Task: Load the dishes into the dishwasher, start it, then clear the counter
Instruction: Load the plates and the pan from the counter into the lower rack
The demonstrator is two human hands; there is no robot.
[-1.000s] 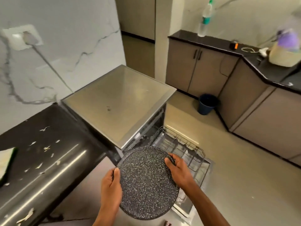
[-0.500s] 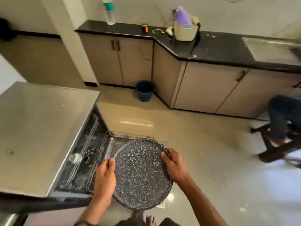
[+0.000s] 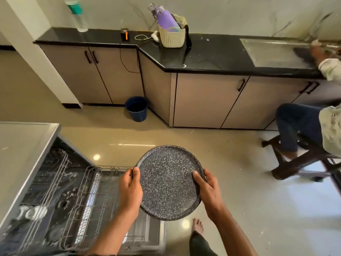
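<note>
A round, dark speckled plate [image 3: 168, 182] is held nearly flat in the near centre by both hands, above the floor just right of the pulled-out dishwasher rack [image 3: 103, 198]. The left hand [image 3: 130, 189] is curled over the left rim, thumb on top; the right hand [image 3: 207, 189] is curled over the right rim. The plate is judged stiff, moderately heavy, breakable and smooth enough to slip, so opposite rim edges are best gripped.

blue bucket [image 3: 137, 108] on floor, purple bottle [image 3: 166, 17] in basket [image 3: 172, 39]
</note>
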